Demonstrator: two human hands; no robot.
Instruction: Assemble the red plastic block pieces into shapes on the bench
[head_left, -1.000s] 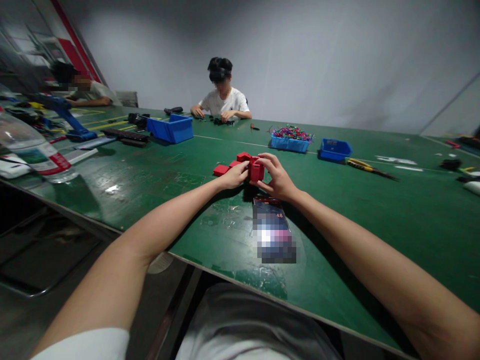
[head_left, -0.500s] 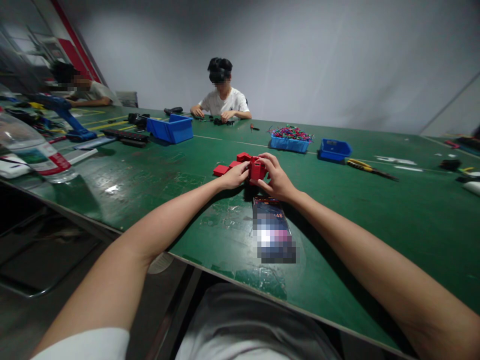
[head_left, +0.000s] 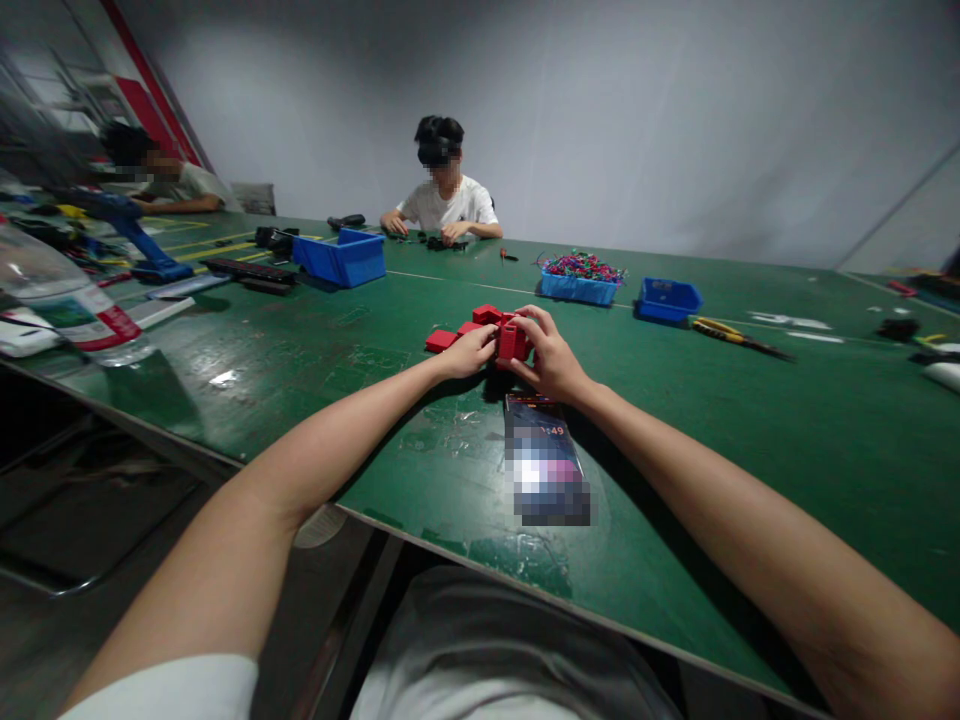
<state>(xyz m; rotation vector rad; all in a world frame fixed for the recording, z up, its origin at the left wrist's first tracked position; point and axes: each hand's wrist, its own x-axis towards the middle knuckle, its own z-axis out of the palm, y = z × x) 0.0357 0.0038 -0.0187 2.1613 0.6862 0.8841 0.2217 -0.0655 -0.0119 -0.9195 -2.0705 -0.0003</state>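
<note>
Red block [head_left: 512,343] between two hands, over the green surface [head_left: 420,450], just beyond the phone [head_left: 546,455].
The right hand's [head_left: 553,355] grip is clamped on it, thumb and fingers curled at its right side; the left hand [head_left: 471,353] reaches its left edge, its grip too hidden to tell. Best steady it with the left and work it lightly with the right, clear of the red pieces [head_left: 441,341] alongside. Since the first frame, the block sits slightly turned; the phone's digits show 49, not 48.
</note>
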